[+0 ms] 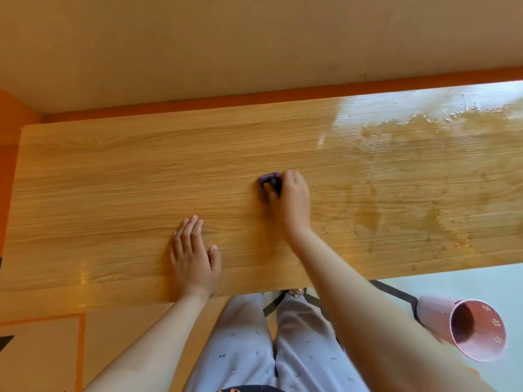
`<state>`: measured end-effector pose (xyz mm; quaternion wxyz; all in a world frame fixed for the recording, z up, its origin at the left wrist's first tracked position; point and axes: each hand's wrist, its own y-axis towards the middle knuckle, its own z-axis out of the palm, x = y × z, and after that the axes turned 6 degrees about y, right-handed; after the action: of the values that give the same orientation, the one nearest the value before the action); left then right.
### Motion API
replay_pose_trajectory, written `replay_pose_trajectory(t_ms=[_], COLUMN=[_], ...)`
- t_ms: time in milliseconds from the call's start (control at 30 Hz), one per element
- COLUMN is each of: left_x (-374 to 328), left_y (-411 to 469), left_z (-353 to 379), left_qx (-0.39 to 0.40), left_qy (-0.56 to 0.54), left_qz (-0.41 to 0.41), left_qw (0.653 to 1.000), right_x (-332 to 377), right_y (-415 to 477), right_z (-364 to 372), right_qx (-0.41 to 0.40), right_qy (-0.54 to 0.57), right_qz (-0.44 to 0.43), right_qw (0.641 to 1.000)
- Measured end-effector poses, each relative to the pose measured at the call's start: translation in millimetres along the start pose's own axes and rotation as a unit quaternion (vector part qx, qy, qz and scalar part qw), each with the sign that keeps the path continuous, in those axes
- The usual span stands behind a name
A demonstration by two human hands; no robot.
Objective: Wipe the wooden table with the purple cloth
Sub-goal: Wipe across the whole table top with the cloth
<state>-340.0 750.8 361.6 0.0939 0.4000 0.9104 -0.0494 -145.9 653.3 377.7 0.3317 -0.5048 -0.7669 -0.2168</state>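
Note:
The wooden table [113, 179] fills the middle of the head view, its grain running left to right. My right hand [291, 198] presses a small bunched purple cloth [268, 178] onto the table near its centre; most of the cloth is hidden under my fingers. My left hand [194, 256] lies flat on the table close to the near edge, fingers slightly apart, holding nothing. Wet streaks and droplets shine across the right part of the table.
A pink bucket [464, 326] stands on the pale floor at the lower right, beside my right forearm. A beige wall with an orange strip runs behind the table's far edge. My legs in light patterned trousers are below the near edge.

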Motion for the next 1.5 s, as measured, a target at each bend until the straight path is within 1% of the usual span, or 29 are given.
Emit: replay_pose_trajectory(t_ms=[100, 167, 233, 300, 400, 467, 533, 600, 667, 733, 800, 833, 867, 933, 1033, 1133, 1200, 1300, 1433, 1500], left_x=[-1, 0, -1, -1, -1, 0, 1, 2, 2, 2, 1, 1, 2, 2, 3, 3, 3, 4, 5, 5], left_y=[0, 0, 0, -1, 0, 0, -1, -1, -2, -3, -3, -3, -3, -2, -2, -2, -2, -2, -2, -3], left_z=[0, 2, 3, 3, 3, 4, 4, 5, 6, 5, 5, 5, 5, 6, 7, 6, 6, 7, 7, 7], left_qx=[0.001, -0.002, -0.009, -0.017, -0.021, -0.025, -0.023, -0.024, -0.025, -0.026, -0.03, -0.032, -0.035, -0.039, -0.041, -0.038, -0.041, -0.041, -0.043, -0.038], left_qy=[0.005, 0.003, 0.001, 0.001, 0.0, 0.001, 0.003, 0.008, 0.013, 0.012, 0.011, 0.011, 0.009, 0.004, -0.002, -0.002, -0.005, -0.015, -0.018, -0.018], left_qz=[0.0, -0.002, -0.003, -0.004, -0.003, -0.001, 0.001, 0.004, 0.003, 0.0, 0.003, 0.005, 0.006, 0.004, 0.003, 0.007, 0.01, 0.009, 0.015, 0.016], left_qw=[1.0, 1.0, 1.0, 1.0, 1.0, 1.0, 1.0, 1.0, 1.0, 1.0, 0.999, 0.999, 0.999, 0.999, 0.999, 0.999, 0.999, 0.999, 0.999, 0.999], right_x=[15, 2, -22, -54, -97, -108, -101, -78, -49, -21, -3, -2, -6, -24, -71, -109, -113, -84, -24, -8], right_y=[-15, -13, -11, -8, -5, -5, -8, -16, -32, -53, -74, -80, -83, -82, -74, -74, -81, -98, -130, -141], right_z=[18, 4, -23, -56, -101, -111, -102, -79, -50, -22, -4, -2, -5, -23, -71, -115, -119, -86, -18, 0], right_qx=[0.035, 0.028, -0.002, -0.057, -0.14, -0.158, -0.144, -0.098, -0.031, 0.023, 0.049, 0.053, 0.054, 0.044, -0.029, -0.121, -0.141, -0.122, -0.028, -0.002], right_qy=[-0.002, 0.007, 0.01, 0.001, -0.013, -0.023, -0.035, -0.024, -0.006, -0.001, -0.015, -0.02, -0.018, -0.008, -0.018, -0.045, -0.052, -0.041, -0.019, -0.025], right_qz=[-0.057, -0.051, -0.018, 0.027, 0.099, 0.131, 0.129, 0.096, 0.047, -0.028, -0.093, -0.106, -0.106, -0.069, 0.023, 0.107, 0.136, 0.116, 0.039, -0.002], right_qw=[0.998, 0.998, 1.0, 0.998, 0.985, 0.978, 0.98, 0.99, 0.998, 0.999, 0.994, 0.993, 0.993, 0.997, 0.999, 0.986, 0.979, 0.985, 0.999, 1.0])
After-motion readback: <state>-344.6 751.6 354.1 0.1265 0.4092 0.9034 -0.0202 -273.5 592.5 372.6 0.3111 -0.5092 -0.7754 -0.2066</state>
